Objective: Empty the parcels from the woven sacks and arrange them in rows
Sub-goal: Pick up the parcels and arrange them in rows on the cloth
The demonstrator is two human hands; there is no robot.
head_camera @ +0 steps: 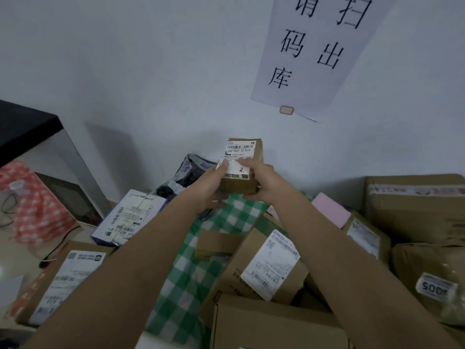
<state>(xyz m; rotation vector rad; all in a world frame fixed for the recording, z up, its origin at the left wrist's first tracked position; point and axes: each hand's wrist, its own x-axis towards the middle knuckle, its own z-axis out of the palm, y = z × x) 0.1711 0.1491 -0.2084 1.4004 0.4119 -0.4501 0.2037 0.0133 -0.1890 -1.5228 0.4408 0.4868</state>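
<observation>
A small brown cardboard parcel (pixel 245 183) with a white shipping label is held up in front of the wall. My left hand (pixel 210 186) grips its left side with the thumb on the label. My right hand (pixel 261 181) grips its right side, fingers curled under it. Below them lies a green-and-white checked woven sack (pixel 198 263) with brown boxes (pixel 266 268) lying on it. A grey plastic mailer (pixel 191 170) leans at the wall behind the sack. A white-and-blue parcel (pixel 130 217) lies to the left.
A long brown box (pixel 57 280) lies at the lower left. Large cartons (pixel 415 205) and a taped brown bag (pixel 432 275) crowd the right. A pink parcel (pixel 329 209) sits by them. A red checked sack (pixel 35 205) sits under a black table (pixel 25 127). A paper sign (pixel 314 51) hangs on the wall.
</observation>
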